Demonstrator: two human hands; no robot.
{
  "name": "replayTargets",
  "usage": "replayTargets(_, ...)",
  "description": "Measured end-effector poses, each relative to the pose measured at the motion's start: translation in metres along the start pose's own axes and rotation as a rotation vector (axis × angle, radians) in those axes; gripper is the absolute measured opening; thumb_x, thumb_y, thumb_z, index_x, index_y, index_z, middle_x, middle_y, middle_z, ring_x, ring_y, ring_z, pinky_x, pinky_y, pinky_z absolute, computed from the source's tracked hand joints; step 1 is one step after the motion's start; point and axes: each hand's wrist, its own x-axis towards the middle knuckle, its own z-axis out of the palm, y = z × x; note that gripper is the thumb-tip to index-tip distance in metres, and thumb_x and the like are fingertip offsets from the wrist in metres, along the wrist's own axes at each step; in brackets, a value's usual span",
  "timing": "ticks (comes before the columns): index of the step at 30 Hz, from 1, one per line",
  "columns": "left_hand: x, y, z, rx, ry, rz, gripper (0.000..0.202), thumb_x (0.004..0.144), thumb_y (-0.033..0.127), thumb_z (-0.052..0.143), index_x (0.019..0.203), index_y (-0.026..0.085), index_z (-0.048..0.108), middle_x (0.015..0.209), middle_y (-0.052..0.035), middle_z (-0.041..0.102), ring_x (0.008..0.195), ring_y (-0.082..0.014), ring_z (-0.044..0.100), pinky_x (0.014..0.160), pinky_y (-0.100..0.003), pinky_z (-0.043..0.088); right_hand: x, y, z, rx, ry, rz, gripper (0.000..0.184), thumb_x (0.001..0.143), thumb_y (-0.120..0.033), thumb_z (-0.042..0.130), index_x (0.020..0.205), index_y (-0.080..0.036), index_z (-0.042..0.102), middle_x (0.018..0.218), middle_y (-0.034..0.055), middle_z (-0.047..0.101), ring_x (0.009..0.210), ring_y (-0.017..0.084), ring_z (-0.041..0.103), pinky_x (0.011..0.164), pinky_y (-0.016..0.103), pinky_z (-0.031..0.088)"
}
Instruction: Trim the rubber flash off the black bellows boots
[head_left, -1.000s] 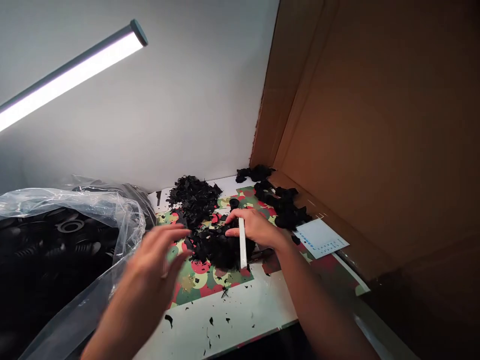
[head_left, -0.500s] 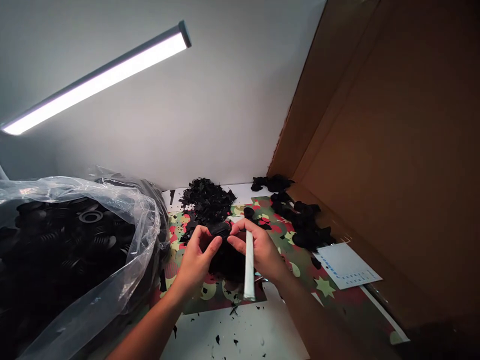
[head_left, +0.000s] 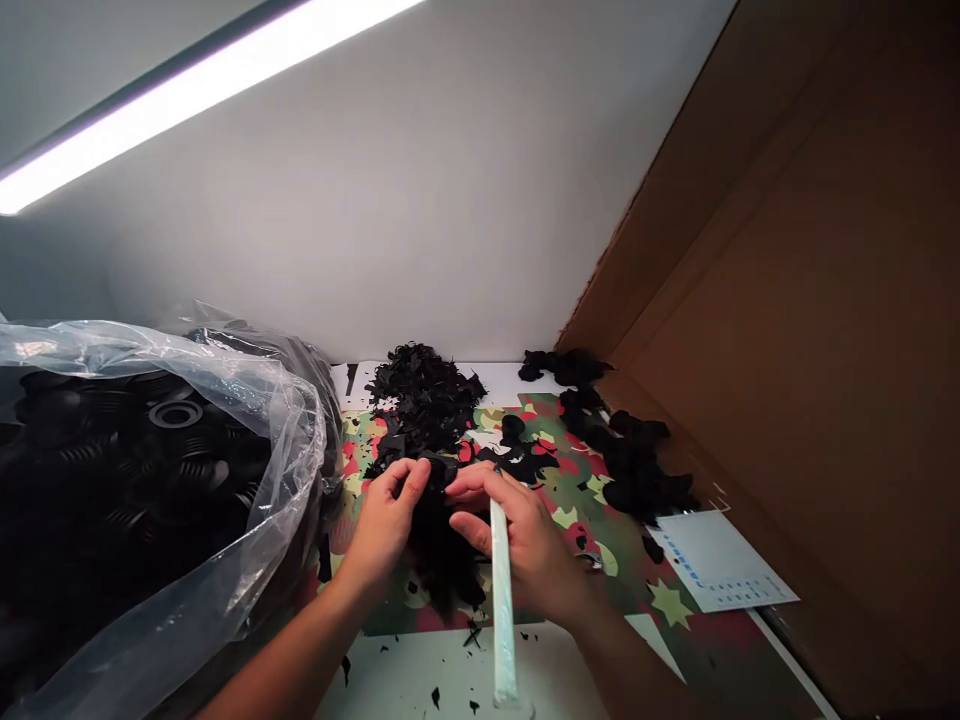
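Note:
My left hand (head_left: 386,515) pinches a black rubber-looking piece (head_left: 442,468) between thumb and fingers; much of it blends into the dark scraps behind. Close beside it, my right hand (head_left: 517,530) has its fingers partly curled, fingertips near the piece. A slim tool with a whitish wrapped handle (head_left: 502,610) is tucked in the right hand, its handle pointing toward me. Its working end is mostly hidden by the fingers. Under and between the hands lies a heap of black scraps (head_left: 446,565).
At left, a clear plastic bag (head_left: 289,440) holds many black ribbed parts (head_left: 176,415). A pile of black trimmings (head_left: 427,390) lies at the back. More black pieces (head_left: 637,460) line the cardboard wall (head_left: 810,330), near a white card (head_left: 724,560). A patterned mat (head_left: 570,515) covers the table.
My view has shifted, so the lamp sits higher and the table items farther right. My right fingers have opened somewhat, and the white handle extends lower in view. The left hand still pinches the piece.

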Motion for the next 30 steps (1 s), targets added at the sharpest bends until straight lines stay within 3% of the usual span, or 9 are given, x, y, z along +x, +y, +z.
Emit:
replayTargets(3,0.0,0.005,-0.006,0.009,-0.069,0.008,0.038,0.071,0.055,0.076,0.082,0.018,0.073,0.081,-0.0034,0.07,0.081,-0.0219,0.061,0.073,-0.03,0.047,0.0,0.005,-0.008,0.045,0.144,-0.007,0.05,0.097,-0.069,0.047,0.116,-0.025,0.064,0.088,0.0035,0.067,0.077,0.02,0.066,0.074,0.033,0.056)
replayTargets(6,0.001,0.008,-0.011,0.103,-0.109,0.164,0.023,0.073,0.038,0.076,0.089,0.021,0.078,0.105,-0.0077,0.076,0.104,-0.0275,0.065,0.093,-0.037,0.048,-0.001,0.004,-0.017,0.035,0.323,-0.028,0.061,0.103,-0.067,0.026,0.13,-0.027,0.061,0.077,0.0005,0.059,0.067,0.018,0.058,0.068,0.033,0.052)
replayTargets(8,0.002,0.009,-0.013,0.193,-0.104,0.256,0.019,0.071,0.031,0.075,0.088,0.023,0.079,0.106,-0.0076,0.077,0.108,-0.0291,0.065,0.099,-0.041,0.047,-0.001,0.0,-0.02,-0.049,0.303,-0.045,0.055,0.106,-0.059,0.028,0.122,-0.027,0.069,0.079,0.0022,0.06,0.068,0.018,0.057,0.066,0.032,0.05)
replayTargets(11,0.002,0.009,-0.015,0.277,-0.118,0.294,0.024,0.068,0.027,0.074,0.091,0.023,0.078,0.102,-0.0074,0.077,0.102,-0.0285,0.067,0.095,-0.042,0.05,-0.002,-0.005,-0.015,-0.132,0.247,-0.067,0.03,0.102,-0.039,0.049,0.11,-0.025,0.074,0.081,0.0023,0.065,0.068,0.017,0.061,0.063,0.031,0.05)
replayTargets(15,0.0,0.009,-0.015,0.335,-0.126,0.272,0.058,0.069,0.022,0.07,0.127,0.023,0.068,0.098,-0.0036,0.073,0.097,-0.0236,0.067,0.093,-0.037,0.05,-0.003,-0.004,-0.003,-0.158,0.246,-0.15,0.003,0.092,-0.023,0.064,0.094,-0.024,0.066,0.083,-0.0003,0.072,0.074,0.017,0.069,0.07,0.029,0.054)
replayTargets(18,0.0,0.008,-0.014,0.366,-0.113,0.31,0.078,0.068,0.021,0.068,0.144,0.022,0.052,0.091,-0.0001,0.068,0.092,-0.0213,0.066,0.09,-0.036,0.049,-0.002,0.0,0.0,-0.245,0.206,-0.296,0.011,0.094,-0.02,0.063,0.083,-0.024,0.061,0.097,0.0043,0.076,0.089,0.02,0.072,0.082,0.033,0.055)
replayTargets(22,0.0,0.006,-0.013,0.396,-0.137,0.377,0.081,0.069,0.02,0.066,0.148,0.021,0.045,0.088,0.0013,0.066,0.089,-0.0206,0.065,0.089,-0.035,0.048,0.001,0.005,-0.001,-0.36,0.169,-0.363,0.011,0.095,-0.018,0.06,0.086,-0.023,0.061,0.11,0.0087,0.076,0.102,0.023,0.072,0.09,0.038,0.054)
replayTargets(27,-0.004,0.005,-0.012,0.467,-0.132,0.407,0.08,0.071,0.02,0.065,0.148,0.024,0.046,0.089,0.0008,0.064,0.089,-0.0213,0.063,0.091,-0.038,0.046,0.003,0.01,0.002,-0.456,0.142,-0.407,0.013,0.097,-0.018,0.056,0.086,-0.023,0.062,0.112,0.0102,0.077,0.1,0.025,0.072,0.087,0.041,0.053)
replayTargets(30,-0.006,0.005,-0.012,0.477,-0.117,0.425,0.079,0.07,0.018,0.064,0.148,0.025,0.049,0.089,0.0003,0.063,0.087,-0.0209,0.06,0.089,-0.038,0.046,0.003,0.009,0.006,-0.485,0.134,-0.476,0.016,0.097,-0.015,0.053,0.087,-0.023,0.063,0.103,0.0094,0.079,0.093,0.024,0.073,0.083,0.04,0.053)
